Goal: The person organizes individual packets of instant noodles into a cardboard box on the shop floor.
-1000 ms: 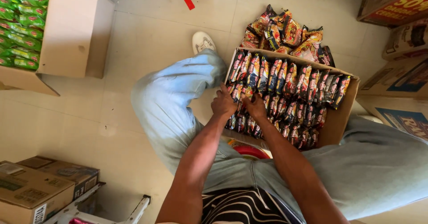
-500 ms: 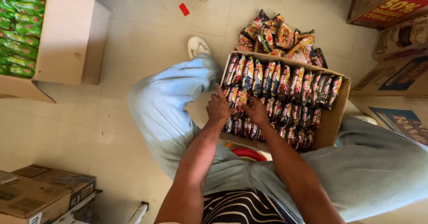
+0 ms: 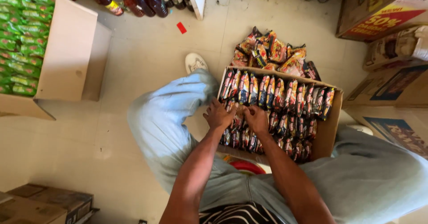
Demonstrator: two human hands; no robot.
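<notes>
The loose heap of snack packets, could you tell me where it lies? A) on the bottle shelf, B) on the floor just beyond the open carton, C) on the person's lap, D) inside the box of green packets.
B: the heap lies on the floor behind the open carton.

Person, head view: both forearms bare, no sleeves, watch or rings visible. Left hand (image 3: pixel 219 115) and right hand (image 3: pixel 256 118) ungloved. Light blue-grey trousers, loose fit. Black-and-white striped top. One white shoe (image 3: pixel 195 63).

Green packets (image 3: pixel 20 36), bottles (image 3: pixel 133 1), red scrap (image 3: pixel 181 27)
</notes>
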